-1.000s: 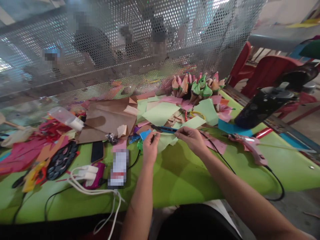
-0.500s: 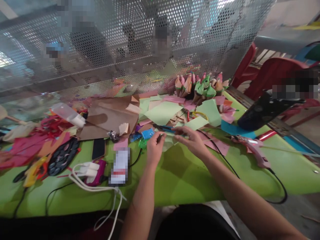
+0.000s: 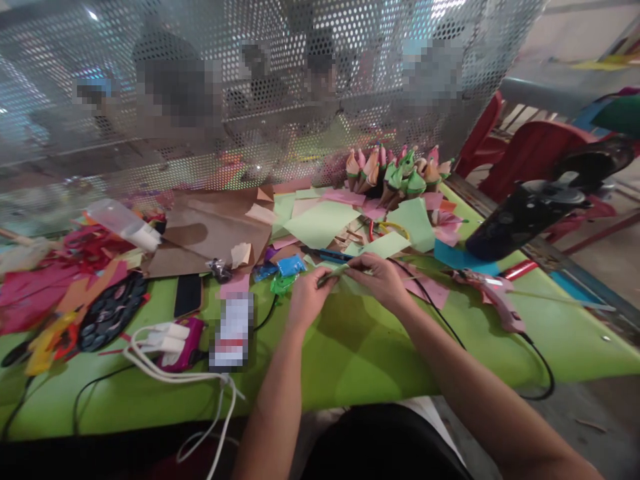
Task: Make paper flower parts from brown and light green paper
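Note:
Between both hands is a small pale green paper piece (image 3: 341, 270), its upper edge pinched from either side. My left hand (image 3: 311, 293) is closed on the left part of that edge with thumb and fingers. My right hand (image 3: 379, 275) pinches the right part, fingers bent over the paper. Much of the piece is hidden behind the fingers. Just beyond the hands lies a dark blue pen-like tool (image 3: 330, 255). Blue packets (image 3: 291, 266) and a shiny green packet (image 3: 284, 285) rest beside my left hand.
Paper cone-shaped crafts (image 3: 400, 173) stand at the back below a perforated metal panel (image 3: 280, 100). A pink glue gun (image 3: 493, 293) and dark bottle (image 3: 520, 220) are to the right. Left lie a phone (image 3: 233, 330), a magenta power adapter (image 3: 183, 345) with white cables and a yellow glue gun (image 3: 50, 340).
My hands have come closer together on the green paper, and my left fingers now grip its edge. The whole view has shifted slightly, with the table's things appearing further left.

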### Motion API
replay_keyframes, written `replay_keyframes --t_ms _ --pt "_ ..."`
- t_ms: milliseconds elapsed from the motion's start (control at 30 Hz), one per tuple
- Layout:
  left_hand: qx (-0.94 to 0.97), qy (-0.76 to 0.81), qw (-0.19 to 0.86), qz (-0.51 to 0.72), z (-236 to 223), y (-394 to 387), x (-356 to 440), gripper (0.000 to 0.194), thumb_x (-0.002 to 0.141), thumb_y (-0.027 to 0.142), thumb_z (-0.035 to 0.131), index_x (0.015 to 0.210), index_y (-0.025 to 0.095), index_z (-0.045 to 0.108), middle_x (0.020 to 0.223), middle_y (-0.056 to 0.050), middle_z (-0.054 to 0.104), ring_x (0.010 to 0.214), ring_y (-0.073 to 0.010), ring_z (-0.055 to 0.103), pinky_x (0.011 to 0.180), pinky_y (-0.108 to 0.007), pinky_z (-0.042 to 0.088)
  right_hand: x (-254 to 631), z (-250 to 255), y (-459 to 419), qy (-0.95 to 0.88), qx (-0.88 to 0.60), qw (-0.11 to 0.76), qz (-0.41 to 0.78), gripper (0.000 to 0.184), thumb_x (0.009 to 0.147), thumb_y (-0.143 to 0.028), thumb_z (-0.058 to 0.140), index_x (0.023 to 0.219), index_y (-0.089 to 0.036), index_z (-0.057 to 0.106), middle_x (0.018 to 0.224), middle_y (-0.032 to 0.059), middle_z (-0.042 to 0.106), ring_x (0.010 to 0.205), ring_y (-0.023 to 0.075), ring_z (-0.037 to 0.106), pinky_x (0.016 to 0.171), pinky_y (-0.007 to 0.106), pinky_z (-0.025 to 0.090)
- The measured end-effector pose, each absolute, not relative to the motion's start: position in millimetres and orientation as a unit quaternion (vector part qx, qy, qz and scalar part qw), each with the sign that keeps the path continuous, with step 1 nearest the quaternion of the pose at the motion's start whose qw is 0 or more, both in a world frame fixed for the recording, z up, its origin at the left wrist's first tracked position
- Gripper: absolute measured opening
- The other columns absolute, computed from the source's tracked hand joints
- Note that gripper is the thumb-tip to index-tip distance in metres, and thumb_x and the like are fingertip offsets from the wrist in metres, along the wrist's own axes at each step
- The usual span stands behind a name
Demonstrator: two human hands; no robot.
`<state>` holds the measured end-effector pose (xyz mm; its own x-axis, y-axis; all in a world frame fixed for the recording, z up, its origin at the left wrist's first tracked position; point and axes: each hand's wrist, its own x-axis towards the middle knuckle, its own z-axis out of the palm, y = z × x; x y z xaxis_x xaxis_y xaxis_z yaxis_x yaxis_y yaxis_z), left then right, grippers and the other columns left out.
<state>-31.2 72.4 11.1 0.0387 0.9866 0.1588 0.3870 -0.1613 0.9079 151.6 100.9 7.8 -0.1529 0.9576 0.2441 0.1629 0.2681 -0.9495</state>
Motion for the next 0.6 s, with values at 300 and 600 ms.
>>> replay_keyframes --t_ms 300,600 --pt "0.441 0.509 0.48 0.562 8.0 77.9 -27.3 0.055 0.071 0.061 0.077 0.101 0.017 0.063 0.081 -0.003 0.071 0.071 -0.0164 0.067 0.065 -0.026 0.051 145.3 7.8 100.0 -0.477 -0.436 0.542 0.537 0.042 0.06 -0.055 0.083 0.072 -0.021 0.06 0.068 -0.0017 0.057 0.065 0.0144 0.05 0.062 0.028 0.041" --pt "0.529 0.539 0.443 0.483 5.4 73.6 -22.6 0.034 0.081 0.051 0.068 0.081 0.018 0.069 0.078 -0.004 0.073 0.078 -0.0209 0.066 0.073 -0.031 0.051 142.8 5.2 97.0 -0.503 -0.434 0.501 0.555 0.039 0.062 -0.051 0.082 0.076 -0.02 0.064 0.064 -0.0032 0.057 0.062 0.0132 0.048 0.058 0.027 0.036"
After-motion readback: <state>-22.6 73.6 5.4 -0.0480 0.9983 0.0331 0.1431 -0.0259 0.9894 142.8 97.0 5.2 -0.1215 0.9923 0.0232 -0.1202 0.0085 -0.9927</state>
